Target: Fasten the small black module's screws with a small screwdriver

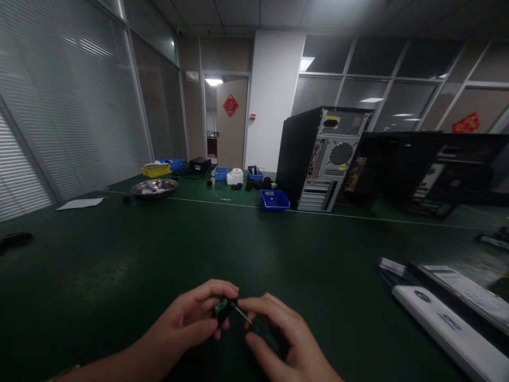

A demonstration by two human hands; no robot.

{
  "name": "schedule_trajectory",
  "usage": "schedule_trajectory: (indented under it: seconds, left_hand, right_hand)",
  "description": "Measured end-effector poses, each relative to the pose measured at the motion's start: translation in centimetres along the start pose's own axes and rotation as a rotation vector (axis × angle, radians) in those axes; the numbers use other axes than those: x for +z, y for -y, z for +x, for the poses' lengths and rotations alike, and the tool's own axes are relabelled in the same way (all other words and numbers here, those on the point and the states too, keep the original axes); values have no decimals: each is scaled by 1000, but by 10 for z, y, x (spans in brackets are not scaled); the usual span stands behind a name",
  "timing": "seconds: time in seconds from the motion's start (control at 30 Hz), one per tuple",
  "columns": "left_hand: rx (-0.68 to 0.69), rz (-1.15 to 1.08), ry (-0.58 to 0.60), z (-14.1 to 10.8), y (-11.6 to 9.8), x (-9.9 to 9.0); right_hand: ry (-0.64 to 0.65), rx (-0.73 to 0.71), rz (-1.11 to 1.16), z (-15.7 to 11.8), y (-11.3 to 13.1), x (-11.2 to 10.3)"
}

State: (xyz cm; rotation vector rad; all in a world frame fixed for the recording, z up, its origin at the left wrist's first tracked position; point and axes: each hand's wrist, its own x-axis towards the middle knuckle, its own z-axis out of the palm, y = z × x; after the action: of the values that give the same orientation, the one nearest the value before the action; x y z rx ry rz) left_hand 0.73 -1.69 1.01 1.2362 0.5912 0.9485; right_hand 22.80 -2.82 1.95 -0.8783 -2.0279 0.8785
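Observation:
Near the bottom centre of the head view, my left hand [194,321] is closed around a small dark part with a green face [221,307], held between thumb and fingers. My right hand [280,331] grips a screwdriver with a dark green handle [264,333]. Its thin metal shaft [242,313] points up and left, and the tip is at the right side of the small part. Whether tip and part touch is too small to tell. Both hands are above the green table [167,254].
A blue bin [275,201] stands before a black computer tower [298,159]. A metal bowl [154,189] and yellow basket [156,170] are at the back left, a white paper [80,203] nearer. A long white device [449,323] lies at the right.

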Motion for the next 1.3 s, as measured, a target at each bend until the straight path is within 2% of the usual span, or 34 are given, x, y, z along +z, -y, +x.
schedule_trajectory:
  seconds: [0.17,0.43,0.67,0.93,1.13,1.3]
  left_hand:
    - [31,144,-43,-1,-4,5]
    - [118,85,-108,-5,-8,8]
    - [144,173,-154,-8,-15,8]
    - [105,141,-150,-5,-14,6]
    - [8,153,-185,-4,-14,8]
    - [34,178,-201,-3,-13,6]
  right_hand:
    - [11,-35,32,-1,0,1]
    - [0,-55,56,-1,-2,0]
    - [10,-13,64,-1,1,-2]
    - [53,-72,104,0,0,-4]
    - [41,-81,124,-2,1,-2]
    - [22,-83,82,-1,5,-3]
